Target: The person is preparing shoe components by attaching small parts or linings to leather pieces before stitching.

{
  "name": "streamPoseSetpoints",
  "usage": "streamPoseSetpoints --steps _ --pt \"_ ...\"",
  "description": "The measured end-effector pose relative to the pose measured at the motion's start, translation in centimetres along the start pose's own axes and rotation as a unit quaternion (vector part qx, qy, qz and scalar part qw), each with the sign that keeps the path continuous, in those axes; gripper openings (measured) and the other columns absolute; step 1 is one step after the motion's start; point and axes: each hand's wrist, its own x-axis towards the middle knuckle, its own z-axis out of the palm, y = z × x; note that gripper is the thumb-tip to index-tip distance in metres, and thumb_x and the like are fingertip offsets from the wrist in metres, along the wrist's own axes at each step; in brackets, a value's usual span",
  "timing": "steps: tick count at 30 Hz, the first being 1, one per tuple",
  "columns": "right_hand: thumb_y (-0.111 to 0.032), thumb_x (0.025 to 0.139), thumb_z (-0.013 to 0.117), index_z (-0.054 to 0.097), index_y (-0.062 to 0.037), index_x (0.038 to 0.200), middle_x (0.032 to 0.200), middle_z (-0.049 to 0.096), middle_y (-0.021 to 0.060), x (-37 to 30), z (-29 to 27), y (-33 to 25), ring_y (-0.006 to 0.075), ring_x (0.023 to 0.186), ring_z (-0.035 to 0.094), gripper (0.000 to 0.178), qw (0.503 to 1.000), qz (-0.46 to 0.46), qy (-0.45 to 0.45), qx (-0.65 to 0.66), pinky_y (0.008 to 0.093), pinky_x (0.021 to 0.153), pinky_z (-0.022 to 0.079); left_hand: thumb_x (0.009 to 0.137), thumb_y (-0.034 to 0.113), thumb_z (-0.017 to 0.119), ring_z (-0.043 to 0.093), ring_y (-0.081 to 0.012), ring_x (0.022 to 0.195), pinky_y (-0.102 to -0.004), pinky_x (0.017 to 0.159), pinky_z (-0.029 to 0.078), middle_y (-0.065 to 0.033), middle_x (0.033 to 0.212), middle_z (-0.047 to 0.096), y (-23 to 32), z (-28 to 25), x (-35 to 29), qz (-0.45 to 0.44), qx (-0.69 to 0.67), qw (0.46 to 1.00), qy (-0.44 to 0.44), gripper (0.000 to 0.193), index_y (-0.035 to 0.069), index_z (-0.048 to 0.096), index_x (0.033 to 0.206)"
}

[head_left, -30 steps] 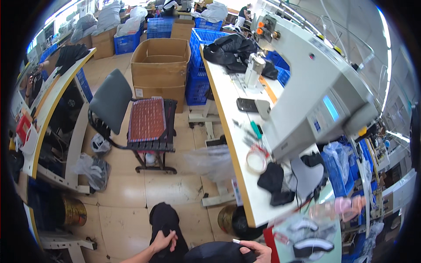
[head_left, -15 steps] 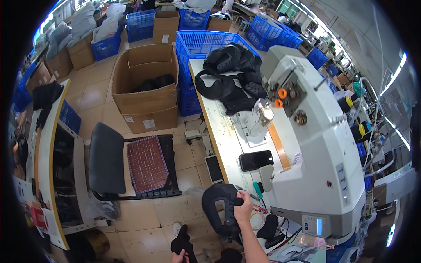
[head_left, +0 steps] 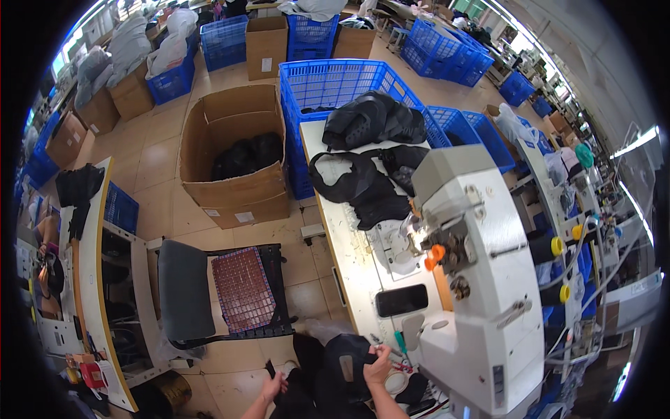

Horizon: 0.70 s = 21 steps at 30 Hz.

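My right hand (head_left: 377, 364) pinches the right edge of a black padded fabric piece (head_left: 341, 343) with a long opening in its middle. The piece hangs over my dark-clothed legs, beside the table's near end. Lower and to the left, my left hand (head_left: 275, 385) is closed on a narrow black fabric strap (head_left: 270, 367), whose end sticks up past the fingers. Where the strap leads is lost against the dark clothing. A black phone (head_left: 402, 300) and a green-handled tool (head_left: 400, 341) lie on the white table (head_left: 363, 318) near my right hand.
A white sewing machine (head_left: 481, 307) stands over the table's right side. More black padded pieces (head_left: 373, 119) are heaped at its far end. Beyond are a blue crate (head_left: 335, 73) and a cardboard box (head_left: 241, 199) holding black items. A chair (head_left: 185, 293) stands left.
The view has tilted and shifted. My right hand has brought the black padded piece lower, over my legs. My left hand has risen further into view with the strap.
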Motion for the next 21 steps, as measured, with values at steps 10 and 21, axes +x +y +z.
streamPoseSetpoints --steps 10,21 --pt "-0.033 0.094 0.074 0.053 -0.0053 0.113 0.089 0.075 0.0162 -0.9 -3.6 -8.3 0.0347 0.082 0.075 0.04 0.985 -0.055 -0.15 0.058 0.0427 0.067 0.057 0.108 0.039 0.048 0.06 -0.0115 0.081 -0.0273 0.07 0.048 -0.0052 0.094 0.064 34.7 14.3 -0.2 0.328 0.037 0.935 -0.129 0.043 0.001 0.057 0.124" --pt "-0.02 0.096 0.073 0.052 -0.0028 0.105 0.072 0.065 0.0066 4.0 -4.4 -15.2 0.0112 0.067 0.061 0.028 0.971 0.026 -0.043 0.233 0.0259 0.063 0.046 0.091 0.02 0.071 0.057 -0.0411 0.115 -0.0463 0.098 0.047 -0.021 0.124 0.059 49.1 30.1 5.1 0.582 0.309 0.75 -0.062 0.047 0.001 0.055 0.13"
